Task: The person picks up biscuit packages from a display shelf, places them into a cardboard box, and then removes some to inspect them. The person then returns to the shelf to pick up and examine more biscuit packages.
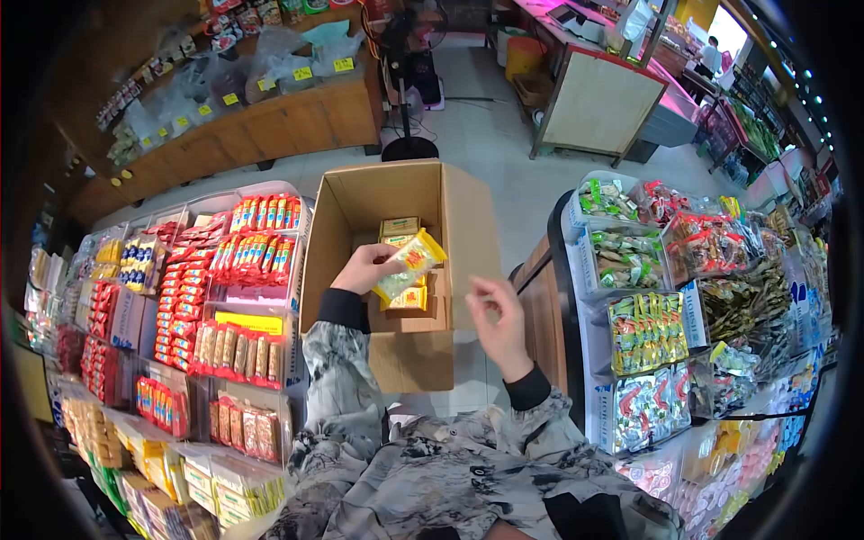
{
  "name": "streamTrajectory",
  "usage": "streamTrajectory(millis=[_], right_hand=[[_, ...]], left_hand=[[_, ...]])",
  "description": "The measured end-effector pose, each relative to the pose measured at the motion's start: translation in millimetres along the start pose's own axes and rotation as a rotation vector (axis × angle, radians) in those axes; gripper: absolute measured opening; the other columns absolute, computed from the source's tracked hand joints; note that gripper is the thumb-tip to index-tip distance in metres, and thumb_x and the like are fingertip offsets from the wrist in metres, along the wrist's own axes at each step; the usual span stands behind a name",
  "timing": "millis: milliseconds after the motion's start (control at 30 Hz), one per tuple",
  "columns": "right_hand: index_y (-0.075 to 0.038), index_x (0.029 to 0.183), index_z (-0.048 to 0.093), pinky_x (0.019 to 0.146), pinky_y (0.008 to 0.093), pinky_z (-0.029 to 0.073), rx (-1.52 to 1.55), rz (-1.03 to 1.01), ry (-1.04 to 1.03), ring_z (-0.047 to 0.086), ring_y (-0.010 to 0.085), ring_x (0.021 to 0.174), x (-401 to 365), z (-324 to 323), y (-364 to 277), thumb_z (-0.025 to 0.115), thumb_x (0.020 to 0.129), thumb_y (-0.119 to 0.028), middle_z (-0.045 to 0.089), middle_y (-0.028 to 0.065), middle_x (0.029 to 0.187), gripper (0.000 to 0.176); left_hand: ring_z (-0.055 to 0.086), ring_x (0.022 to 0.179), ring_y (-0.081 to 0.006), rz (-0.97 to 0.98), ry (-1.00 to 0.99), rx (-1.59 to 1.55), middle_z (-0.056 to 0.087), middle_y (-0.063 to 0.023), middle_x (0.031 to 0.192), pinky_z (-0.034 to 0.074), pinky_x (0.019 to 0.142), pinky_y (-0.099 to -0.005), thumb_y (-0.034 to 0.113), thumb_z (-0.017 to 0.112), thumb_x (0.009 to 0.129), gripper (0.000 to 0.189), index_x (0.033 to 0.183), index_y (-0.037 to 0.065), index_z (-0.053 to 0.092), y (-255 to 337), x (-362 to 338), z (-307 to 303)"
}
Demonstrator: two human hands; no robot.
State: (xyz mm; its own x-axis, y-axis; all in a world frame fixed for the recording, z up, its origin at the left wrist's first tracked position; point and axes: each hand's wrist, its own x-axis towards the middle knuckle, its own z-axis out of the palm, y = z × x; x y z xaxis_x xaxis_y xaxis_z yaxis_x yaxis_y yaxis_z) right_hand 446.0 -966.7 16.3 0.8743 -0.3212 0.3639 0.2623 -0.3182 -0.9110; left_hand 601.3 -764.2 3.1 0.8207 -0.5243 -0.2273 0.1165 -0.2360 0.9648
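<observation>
Above an open cardboard box (335,211), my left hand (364,268) grips a yellow and clear snack packet (412,264) between thumb and fingers, the packet tilted up to the right. Inside the box lie more yellow packets (409,298) and small packages (400,227), partly hidden by the held packet. My right hand (498,322) is raised to the right of the box, touching nothing, with its fingers curled but apart.
Bins of red snack packets (184,292) stand on the left. On the right are bins of green and colourful packets (646,331). A black fan (409,148) stands behind the box, and a person (710,57) is far back at right.
</observation>
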Motion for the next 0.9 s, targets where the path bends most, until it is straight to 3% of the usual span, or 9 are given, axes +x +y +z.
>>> streamTrajectory(millis=[100,200,267,367,467,500,567,700,900], right_hand=[[-0.004,0.106,0.062,0.067,0.0204,0.045,0.066,-0.021,0.064,0.055,0.0117,0.072,-4,-26,-31,0.061,0.083,-0.008,0.057,0.0027,0.082,0.023],[-0.002,0.107,0.061,0.07,0.0191,0.045,0.263,0.098,0.003,0.055,0.0097,0.074,-28,-49,-45,0.059,0.087,-0.012,0.059,0.0012,0.085,0.023],[0.003,0.106,0.059,0.073,0.0205,0.046,0.347,0.26,-0.236,0.056,0.0071,0.083,-46,-68,-56,0.052,0.092,-0.015,0.06,0.0034,0.094,0.024],[0.004,0.104,0.06,0.072,0.0195,0.045,0.37,0.3,-0.221,0.056,0.0059,0.081,-74,-79,-58,0.049,0.094,-0.019,0.062,0.0037,0.091,0.027],[0.004,0.102,0.06,0.071,0.0196,0.045,0.382,0.341,-0.123,0.057,0.0063,0.079,-97,-80,-55,0.049,0.095,-0.02,0.062,0.0045,0.09,0.028],[0.004,0.102,0.06,0.071,0.0196,0.045,0.385,0.343,-0.131,0.057,0.0063,0.079,-104,-80,-53,0.049,0.095,-0.02,0.062,0.0045,0.09,0.028],[0.005,0.102,0.06,0.071,0.0205,0.046,0.446,0.344,-0.024,0.058,0.0066,0.078,-117,-81,-50,0.048,0.095,-0.021,0.062,0.0049,0.09,0.029],[0.005,0.102,0.059,0.073,0.0213,0.047,0.47,0.38,-0.037,0.058,0.0072,0.08,-147,-86,-56,0.048,0.095,-0.02,0.062,0.0051,0.091,0.029],[0.004,0.101,0.062,0.07,0.0194,0.045,0.332,0.352,-0.188,0.055,0.0053,0.079,-212,-75,-90,0.051,0.093,-0.016,0.063,0.003,0.09,0.024]], left_hand=[[0.059,0.074,-0.0096,0.081,-0.141,-0.057,0.064,-0.0051,0.085,0.047,0.069,-0.0237,0.008,0.066,0.077,0.026,0.1,-0.004,0.062,36,-57,47],[0.058,0.081,-0.0088,0.149,-0.257,-0.013,0.063,-0.0036,0.09,0.047,0.073,-0.023,0.007,0.066,0.078,0.025,0.101,-0.003,0.062,48,-104,89],[0.058,0.081,-0.0086,0.136,-0.248,-0.056,0.063,-0.0035,0.09,0.047,0.074,-0.0228,0.007,0.065,0.079,0.026,0.102,-0.003,0.062,51,-134,113],[0.058,0.084,-0.0081,0.119,-0.233,-0.131,0.063,-0.0035,0.092,0.047,0.075,-0.0224,0.009,0.064,0.083,0.026,0.105,-0.003,0.06,46,-171,142],[0.059,0.082,-0.0076,0.173,0.088,-0.289,0.064,-0.0029,0.091,0.048,0.072,-0.0211,0.013,0.061,0.087,0.028,0.111,-0.002,0.056,27,-204,169],[0.059,0.082,-0.0076,0.171,0.096,-0.29,0.064,-0.0029,0.091,0.048,0.072,-0.0211,0.013,0.061,0.087,0.028,0.111,-0.002,0.056,19,-217,173],[0.062,0.081,-0.0129,-0.022,0.165,-0.573,0.063,-0.0062,0.093,0.052,0.07,-0.0248,0.012,0.057,0.089,0.023,0.107,-0.002,0.057,5,-245,181],[0.064,0.07,-0.0151,0.023,0.299,-0.683,0.064,-0.0076,0.088,0.053,0.064,-0.0248,0.015,0.055,0.091,0.022,0.106,-0.001,0.057,-12,-293,201],[0.063,0.069,-0.01,0.129,0.489,-0.584,0.066,-0.0064,0.08,0.05,0.059,-0.0209,0.011,0.056,0.089,0.019,0.103,-0.002,0.057,-43,-375,209]])
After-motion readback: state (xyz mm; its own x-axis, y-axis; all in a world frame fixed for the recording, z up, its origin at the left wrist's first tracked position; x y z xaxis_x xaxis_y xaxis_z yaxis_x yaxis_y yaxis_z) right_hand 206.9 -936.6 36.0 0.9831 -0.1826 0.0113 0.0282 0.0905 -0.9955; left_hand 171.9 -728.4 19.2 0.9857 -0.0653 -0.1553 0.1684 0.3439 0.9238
